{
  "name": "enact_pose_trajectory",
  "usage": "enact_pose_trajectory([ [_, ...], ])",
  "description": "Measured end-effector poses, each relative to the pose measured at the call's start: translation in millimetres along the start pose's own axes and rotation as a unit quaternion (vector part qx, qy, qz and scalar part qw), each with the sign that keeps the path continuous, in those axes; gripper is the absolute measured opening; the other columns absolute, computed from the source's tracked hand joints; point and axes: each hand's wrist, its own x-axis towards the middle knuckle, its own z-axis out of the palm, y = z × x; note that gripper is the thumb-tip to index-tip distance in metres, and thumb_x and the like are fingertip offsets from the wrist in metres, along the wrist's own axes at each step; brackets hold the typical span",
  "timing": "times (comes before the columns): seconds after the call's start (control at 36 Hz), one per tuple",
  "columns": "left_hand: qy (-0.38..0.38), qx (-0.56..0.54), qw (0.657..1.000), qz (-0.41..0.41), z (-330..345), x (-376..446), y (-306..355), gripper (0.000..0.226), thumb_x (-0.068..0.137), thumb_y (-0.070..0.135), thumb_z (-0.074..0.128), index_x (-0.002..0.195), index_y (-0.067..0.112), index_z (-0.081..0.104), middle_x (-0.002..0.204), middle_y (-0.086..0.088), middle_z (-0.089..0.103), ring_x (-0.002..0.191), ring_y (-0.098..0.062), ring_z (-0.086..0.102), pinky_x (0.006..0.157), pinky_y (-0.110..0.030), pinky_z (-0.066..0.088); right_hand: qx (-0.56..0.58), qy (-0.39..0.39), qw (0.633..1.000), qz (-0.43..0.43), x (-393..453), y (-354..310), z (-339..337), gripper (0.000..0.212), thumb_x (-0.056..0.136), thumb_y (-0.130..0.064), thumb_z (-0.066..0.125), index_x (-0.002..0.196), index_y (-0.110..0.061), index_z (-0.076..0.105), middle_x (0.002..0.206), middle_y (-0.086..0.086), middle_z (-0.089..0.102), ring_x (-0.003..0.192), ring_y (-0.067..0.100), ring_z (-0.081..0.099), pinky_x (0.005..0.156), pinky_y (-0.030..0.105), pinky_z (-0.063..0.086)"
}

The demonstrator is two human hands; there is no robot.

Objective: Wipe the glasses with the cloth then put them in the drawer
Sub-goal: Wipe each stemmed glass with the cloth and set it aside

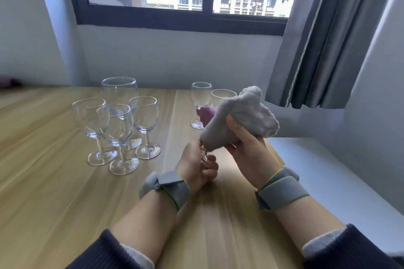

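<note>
Wiping step: left hand (197,165) gripping stem of clear stemmed wine glass (205,157), bowl wrapped in pale grey cloth (238,119) clutched by right hand (247,148) above wooden tabletop (54,181). Next probably drawer, not in view

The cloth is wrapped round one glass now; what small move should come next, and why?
Probably twist the cloth round the bowl: the right hand grips it over the glass, whose stem the left hand holds, so wiping seems unfinished.

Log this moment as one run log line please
step: wiping | left hand: grips stem of held glass | right hand: holds cloth over its bowl | waiting: four glasses on table
</note>
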Motion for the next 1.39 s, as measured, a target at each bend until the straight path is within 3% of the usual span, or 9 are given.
enact_pose_trajectory([
  [0.28, 0.041, 0.219, 0.949, 0.225, 7.5, 3.2, -11.8, 0.014, 0.096, 0.012, 0.031, 0.082, 0.017, 0.035, 0.073, -0.005, 0.038, 0.045, -0.014, 0.034, 0.036, -0.016, 0.023, 0.136, 0.204, 0.969, 0.022, 12.8, 12.4, 6.5, 0.054, 0.075, -0.015, 0.076, 0.124, 0.0, 0.059, 0.12, 0.014, 0.065, 0.098, 0.021, 0.064, 0.057, 0.023, 0.052],
  [0.39, 0.07, 0.344, 0.887, 0.299, 4.1, -1.4, -5.3, 0.01, 0.073, 0.032, 0.039, 0.08, 0.024, 0.037, 0.074, -0.004, 0.047, 0.069, -0.03, 0.048, 0.061, -0.035, 0.036, 0.234, 0.293, 0.926, 0.05, 23.7, 20.0, 23.3, 0.048, 0.072, -0.013, 0.077, 0.116, -0.003, 0.061, 0.111, 0.011, 0.069, 0.1, 0.023, 0.067, 0.083, 0.034, 0.056],
  [0.53, 0.088, 0.345, 0.894, 0.271, -5.3, 6.3, -0.1, 0.011, 0.091, 0.021, 0.041, 0.081, 0.021, 0.037, 0.072, -0.005, 0.044, 0.06, -0.025, 0.042, 0.047, -0.024, 0.032, 0.213, 0.291, 0.93, 0.067, 26.0, 28.5, 32.6, 0.044, 0.07, -0.011, 0.078, 0.111, -0.004, 0.063, 0.108, 0.01, 0.07, 0.099, 0.021, 0.067, 0.091, 0.038, 0.054],
  [0.69, 0.087, 0.26, 0.951, 0.142, -9.4, 11.5, 7.4, 0.023, 0.098, 0.013, 0.032, 0.076, 0.01, 0.038, 0.064, -0.006, 0.033, 0.035, -0.014, 0.033, 0.035, -0.011, 0.022, 0.165, 0.224, 0.957, 0.078, 14.6, 32.5, 37.1, 0.038, 0.072, -0.007, 0.076, 0.107, 0.001, 0.063, 0.103, 0.013, 0.07, 0.091, 0.023, 0.069, 0.067, 0.029, 0.056],
  [0.92, -0.057, 0.059, 0.993, 0.079, -18.4, -3.2, 13.2, 0.032, 0.099, 0.021, 0.034, 0.069, 0.016, 0.045, 0.051, -0.001, 0.039, 0.03, -0.005, 0.032, 0.03, -0.005, 0.017, 0.029, 0.085, 0.988, 0.122, 3.9, 26.1, 45.9, 0.042, 0.074, -0.019, 0.078, 0.111, -0.002, 0.067, 0.103, 0.014, 0.072, 0.076, 0.024, 0.071, 0.058, 0.03, 0.058],
  [1.06, -0.021, 0.093, 0.991, 0.098, -13.8, -3.5, 10.2, 0.028, 0.1, 0.015, 0.035, 0.073, 0.016, 0.044, 0.058, -0.002, 0.038, 0.03, -0.004, 0.032, 0.03, -0.005, 0.019, 0.03, 0.096, 0.989, 0.106, 1.8, 23.4, 44.0, 0.043, 0.073, -0.019, 0.079, 0.111, -0.004, 0.067, 0.1, 0.013, 0.073, 0.079, 0.024, 0.072, 0.058, 0.03, 0.058],
  [1.17, 0.046, 0.144, 0.983, 0.104, -10.7, -0.1, 14.2, 0.032, 0.1, 0.004, 0.03, 0.07, 0.009, 0.038, 0.059, -0.006, 0.035, 0.022, -0.004, 0.029, 0.032, -0.002, 0.016, 0.047, 0.069, 0.996, 0.034, 3.1, 18.7, 41.2, 0.005, 0.08, -0.003, 0.07, 0.082, -0.006, 0.074, 0.081, 0.006, 0.075, 0.08, 0.019, 0.071, 0.068, 0.026, 0.057],
  [1.22, 0.086, 0.181, 0.972, 0.124, -9.2, 2.5, 17.0, 0.033, 0.1, 0.001, 0.027, 0.068, 0.007, 0.036, 0.052, -0.006, 0.036, 0.019, -0.006, 0.027, 0.036, -0.001, 0.02, 0.048, 0.06, 0.997, 0.007, 3.8, 18.7, 39.1, 0.021, 0.082, 0.0, 0.066, 0.066, -0.01, 0.076, 0.078, 0.004, 0.075, 0.079, 0.017, 0.071, 0.077, 0.028, 0.055],
  [1.39, 0.099, 0.285, 0.908, 0.291, -12.9, 5.1, 10.5, 0.01, 0.09, 0.019, 0.033, 0.085, 0.022, 0.042, 0.069, -0.005, 0.04, 0.051, -0.02, 0.04, 0.048, -0.029, 0.033, 0.123, 0.159, 0.979, 0.002, 15.0, 20.9, 35.2, 0.039, 0.075, -0.009, 0.076, 0.112, -0.003, 0.065, 0.102, 0.011, 0.073, 0.095, 0.023, 0.07, 0.083, 0.035, 0.056],
])
